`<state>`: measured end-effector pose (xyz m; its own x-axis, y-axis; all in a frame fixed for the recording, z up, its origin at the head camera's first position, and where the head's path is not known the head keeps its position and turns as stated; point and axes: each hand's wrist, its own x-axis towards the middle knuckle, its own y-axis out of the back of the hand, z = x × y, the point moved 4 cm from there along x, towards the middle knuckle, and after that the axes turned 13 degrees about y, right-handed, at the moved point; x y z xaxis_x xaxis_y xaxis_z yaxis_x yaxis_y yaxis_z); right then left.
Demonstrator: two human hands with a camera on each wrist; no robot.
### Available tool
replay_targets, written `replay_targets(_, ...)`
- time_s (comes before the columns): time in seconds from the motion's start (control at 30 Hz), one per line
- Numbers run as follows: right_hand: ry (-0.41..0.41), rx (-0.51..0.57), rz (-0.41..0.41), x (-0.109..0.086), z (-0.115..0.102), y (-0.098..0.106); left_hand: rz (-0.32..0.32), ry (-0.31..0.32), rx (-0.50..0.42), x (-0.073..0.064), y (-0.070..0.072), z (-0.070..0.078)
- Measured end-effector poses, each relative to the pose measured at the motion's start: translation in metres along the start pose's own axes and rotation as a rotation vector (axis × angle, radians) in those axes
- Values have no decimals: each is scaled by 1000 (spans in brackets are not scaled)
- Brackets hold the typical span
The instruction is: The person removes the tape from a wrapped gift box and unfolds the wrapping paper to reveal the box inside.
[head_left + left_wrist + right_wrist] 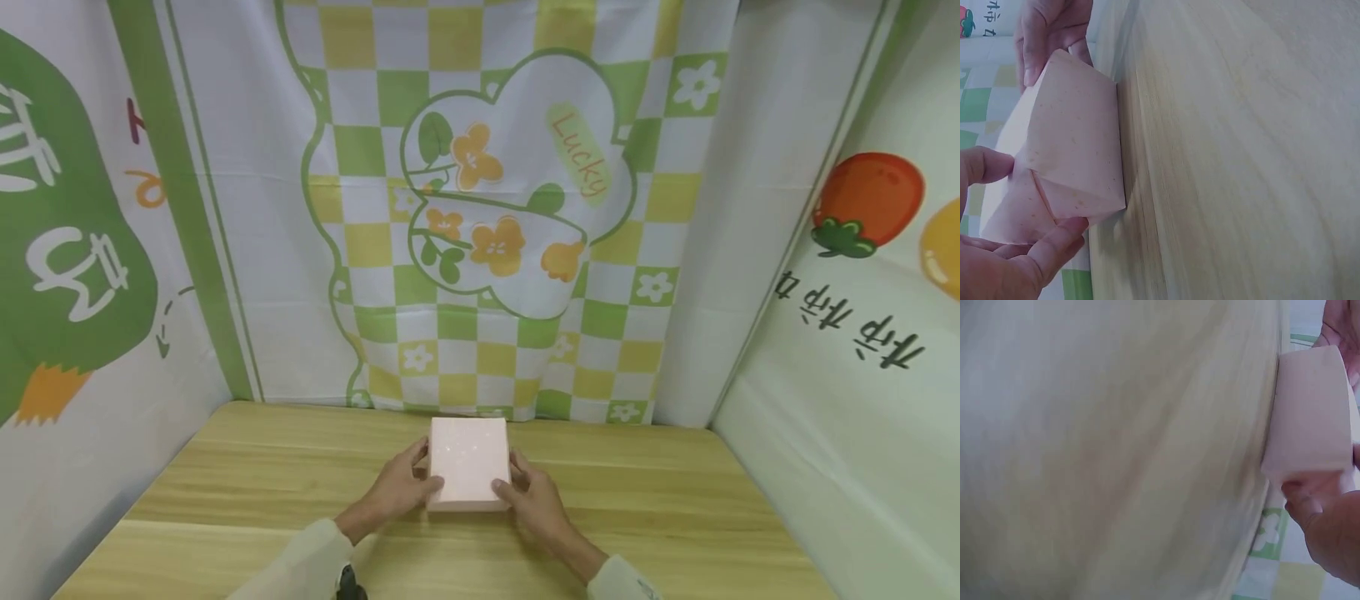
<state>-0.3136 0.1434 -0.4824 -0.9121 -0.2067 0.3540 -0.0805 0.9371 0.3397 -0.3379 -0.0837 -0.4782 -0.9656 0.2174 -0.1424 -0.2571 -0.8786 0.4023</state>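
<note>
A pink box wrapped in speckled paper (468, 462) is at the middle of the wooden table. My left hand (397, 482) grips its left side, thumb near the top edge and fingers against the end. In the left wrist view, a folded flap with a slanting crease shows on that end of the wrapped box (1075, 131), beside the fingertips (1074, 226). On the opposite side my right hand (536, 502) holds the box, its thumb over the top edge. The right wrist view shows the long side of the box (1310, 412); the end under the right fingers is partly hidden and blurred.
Around the box spreads the wooden table (300, 467). A checked green and yellow cloth (480, 350) hangs behind it. Printed white panels stand at the left (180, 350) and right (825, 433) sides.
</note>
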Motion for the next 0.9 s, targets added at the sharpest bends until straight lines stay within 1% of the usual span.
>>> replay_targets(0.13, 66, -51, -28, 2, -4, 3, 13, -30, 20, 1, 1, 1)
replay_targets(0.27, 87, -107, -77, 6, -8, 5, -2, -61, 54, -1, 2, 2)
replay_targets(0.33, 99, -119, -104, 8, -10, 6, -18, -73, 64, -2, 3, 3)
replay_targets(0.43, 114, -125, -142, 11, -14, 6, -37, -78, 57, -3, 3, 4)
replay_targets(0.47, 121, -127, -150, 11, -14, 6, -32, -75, 56, -3, 3, 4)
replay_targets(0.57, 153, -149, -157, 12, -16, 4, 2, -44, 33, -1, 4, 5)
replay_targets(0.63, 173, -149, -156, 11, -15, 3, 36, -5, -10, 1, 6, 5)
replay_targets(0.7, 186, -125, -151, 10, -14, 3, 61, 33, -66, 3, 7, 5)
replay_targets(0.77, 170, -75, -137, 10, -13, 3, 91, 53, -98, 5, 8, 7)
replay_targets(0.83, 130, -44, -111, 10, -12, 4, 120, 62, -104, 6, 8, 8)
replay_targets(0.9, 97, -35, -76, 11, -13, 5, 139, 46, -120, 7, 9, 11)
